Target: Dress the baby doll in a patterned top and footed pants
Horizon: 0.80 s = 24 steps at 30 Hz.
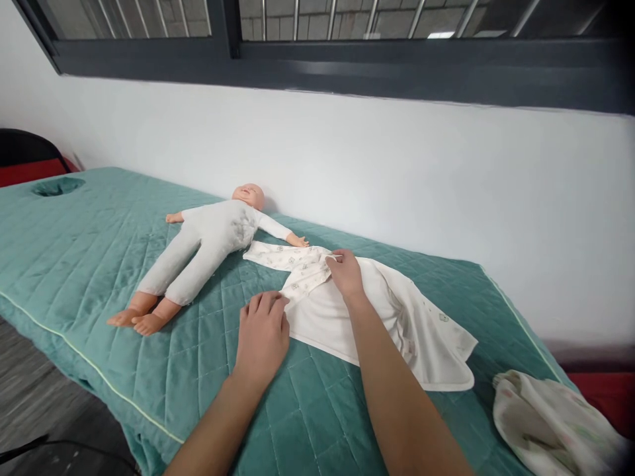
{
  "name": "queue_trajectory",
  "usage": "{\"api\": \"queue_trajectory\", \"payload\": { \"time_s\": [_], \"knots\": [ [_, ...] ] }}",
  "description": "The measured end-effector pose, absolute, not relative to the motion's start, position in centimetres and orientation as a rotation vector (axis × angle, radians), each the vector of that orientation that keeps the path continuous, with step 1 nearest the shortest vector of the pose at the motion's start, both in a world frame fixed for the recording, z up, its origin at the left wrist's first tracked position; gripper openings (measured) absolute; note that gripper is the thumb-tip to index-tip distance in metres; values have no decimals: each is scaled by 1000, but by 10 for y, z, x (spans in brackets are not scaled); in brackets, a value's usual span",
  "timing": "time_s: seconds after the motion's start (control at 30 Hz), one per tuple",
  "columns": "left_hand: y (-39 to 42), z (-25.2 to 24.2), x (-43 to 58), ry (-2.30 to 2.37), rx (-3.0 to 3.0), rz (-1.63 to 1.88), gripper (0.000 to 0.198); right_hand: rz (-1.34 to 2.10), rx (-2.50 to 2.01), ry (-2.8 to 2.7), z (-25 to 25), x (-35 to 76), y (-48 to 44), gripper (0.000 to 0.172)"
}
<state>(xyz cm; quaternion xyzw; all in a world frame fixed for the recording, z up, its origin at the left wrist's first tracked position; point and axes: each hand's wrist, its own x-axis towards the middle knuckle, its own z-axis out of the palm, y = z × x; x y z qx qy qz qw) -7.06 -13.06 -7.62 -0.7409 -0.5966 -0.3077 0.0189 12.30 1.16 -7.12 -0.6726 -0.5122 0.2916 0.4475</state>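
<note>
A white baby garment (347, 311) with a small print lies spread on the teal quilted bed cover (99, 264). My left hand (262, 334) rests at the garment's left edge, fingers curled and pinching the cloth. My right hand (346, 272) lies on the garment's upper part, fingertips closed on a fold near the sleeve. A baby doll (208, 244) in a white suit lies on its back to the left, arms out, one hand touching the garment's sleeve.
A second crumpled printed cloth (550, 416) lies at the bed's right corner. A white wall (397, 172) runs behind the bed under a dark window frame. The cover has a face hole (57, 187) at the far left. Grey floor lies below left.
</note>
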Motion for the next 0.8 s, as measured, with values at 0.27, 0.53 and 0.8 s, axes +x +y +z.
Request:
{"api": "queue_trajectory", "payload": {
  "time_s": [0.27, 0.53, 0.8],
  "knots": [
    [-132, -75, -74, -1826, -2289, -1108, 22, 819, -1629, -1223, -68, 125, 12, 42],
    [-130, -78, -81, -1970, -2512, -1419, 48, 625, -1735, -1359, -68, 138, 12, 39],
    [-135, -71, -72, -1599, -2505, -1421, 19, 540, -1752, -1522, -62, 133, 8, 36]
  ]
}}
